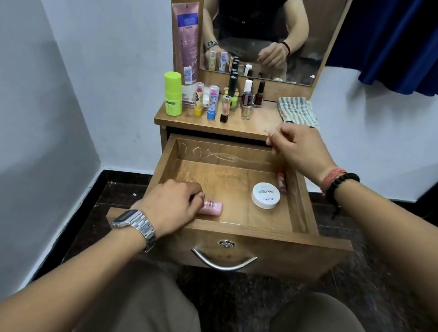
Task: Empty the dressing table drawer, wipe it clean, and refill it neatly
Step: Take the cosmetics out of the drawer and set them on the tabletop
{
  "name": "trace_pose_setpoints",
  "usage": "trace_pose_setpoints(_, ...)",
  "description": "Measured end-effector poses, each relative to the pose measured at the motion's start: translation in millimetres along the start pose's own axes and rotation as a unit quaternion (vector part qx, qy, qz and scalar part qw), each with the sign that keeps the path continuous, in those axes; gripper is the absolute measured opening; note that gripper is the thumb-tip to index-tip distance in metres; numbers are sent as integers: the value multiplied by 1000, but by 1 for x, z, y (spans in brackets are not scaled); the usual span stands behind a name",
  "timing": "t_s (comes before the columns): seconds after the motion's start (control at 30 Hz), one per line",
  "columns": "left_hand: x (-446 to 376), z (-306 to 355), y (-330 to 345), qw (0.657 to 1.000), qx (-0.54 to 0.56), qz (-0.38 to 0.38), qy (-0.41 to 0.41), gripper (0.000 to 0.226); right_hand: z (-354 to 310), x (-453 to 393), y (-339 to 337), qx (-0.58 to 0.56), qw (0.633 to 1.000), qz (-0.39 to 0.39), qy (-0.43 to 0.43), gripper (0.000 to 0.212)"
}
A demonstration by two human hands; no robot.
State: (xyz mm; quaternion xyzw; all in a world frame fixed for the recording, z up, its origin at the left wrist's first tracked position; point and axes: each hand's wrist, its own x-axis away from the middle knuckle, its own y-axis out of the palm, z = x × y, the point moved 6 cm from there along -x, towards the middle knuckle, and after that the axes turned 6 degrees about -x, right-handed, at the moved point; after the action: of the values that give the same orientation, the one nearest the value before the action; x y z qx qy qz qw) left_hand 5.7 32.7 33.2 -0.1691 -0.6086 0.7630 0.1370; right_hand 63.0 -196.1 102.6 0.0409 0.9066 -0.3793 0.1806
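Observation:
The wooden drawer [231,226] of the dressing table is pulled out in front of me. My left hand [171,204] reaches into its front left corner and grips a small pink tube [212,208] lying on the drawer floor. A white round jar [265,195] sits right of centre in the drawer. A small red-and-pink stick [281,180] lies against the right wall. My right hand [300,150] hovers over the back right corner by the tabletop edge, thumb and forefinger pinched on something small and thin that I cannot make out.
On the tabletop [258,126] stand a lime-green bottle [172,92], several lip balms and nail polish bottles [247,98], and a tall pink tube [185,43] against the mirror frame. A striped cloth [297,110] lies at the right. A blue curtain [418,39] hangs to the right.

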Motion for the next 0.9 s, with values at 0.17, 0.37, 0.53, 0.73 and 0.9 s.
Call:
trace_pose_setpoints(0.17,1,-1,1,1000,4,0,-10,27,43,14,15,253,951,-177,33,15)
trace_pose_setpoints(0.37,2,-2,1,1000,-7,-2,-14,30,70,24,59,450,845,-288,-11,23)
trace_pose_setpoints(0.53,2,-1,0,1000,-11,2,-13,30,76,26,70,465,826,-318,-1,50)
trace_pose_setpoints(0.73,3,0,0,1000,-10,-4,-10,28,80,20,68,533,801,-273,-7,30)
trace_pose_setpoints(0.9,4,1,-1,1000,-8,-9,-10,26,81,11,70,553,790,-265,-20,27)
